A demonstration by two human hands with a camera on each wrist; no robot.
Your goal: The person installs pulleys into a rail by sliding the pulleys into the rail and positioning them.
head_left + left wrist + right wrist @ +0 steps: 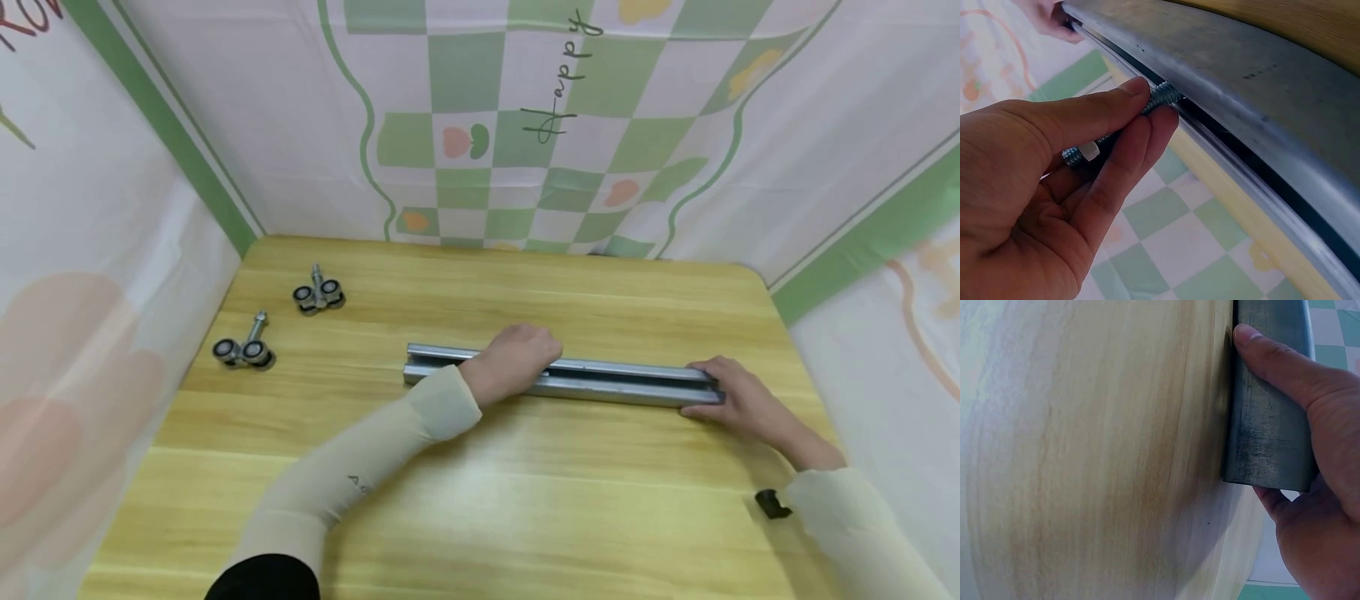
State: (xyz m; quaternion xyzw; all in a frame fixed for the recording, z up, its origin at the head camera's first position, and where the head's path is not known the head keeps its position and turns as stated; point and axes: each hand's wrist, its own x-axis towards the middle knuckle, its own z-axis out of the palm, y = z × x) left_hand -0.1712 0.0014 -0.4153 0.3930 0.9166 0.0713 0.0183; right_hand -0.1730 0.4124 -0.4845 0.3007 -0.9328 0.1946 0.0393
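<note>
A slotted metal track (622, 396) lies across the middle of the table with its slot facing up. My left hand (517, 358) is over the track, left of its middle. In the left wrist view its thumb and fingers pinch a threaded bolt (1165, 95), which stands out of the slot and carries a nut (1089, 150). Whatever the bolt joins inside the track is hidden. My right hand (746, 407) grips the track's right end; the right wrist view shows its thumb along the side wall (1269, 425).
Two roller trolleys, each with wheels and an upright bolt, stand at the table's left: one farther back (318, 292), one nearer (245, 346). A small black piece (772, 504) shows beside the right sleeve. Patterned curtains (510, 167) close off the back and sides.
</note>
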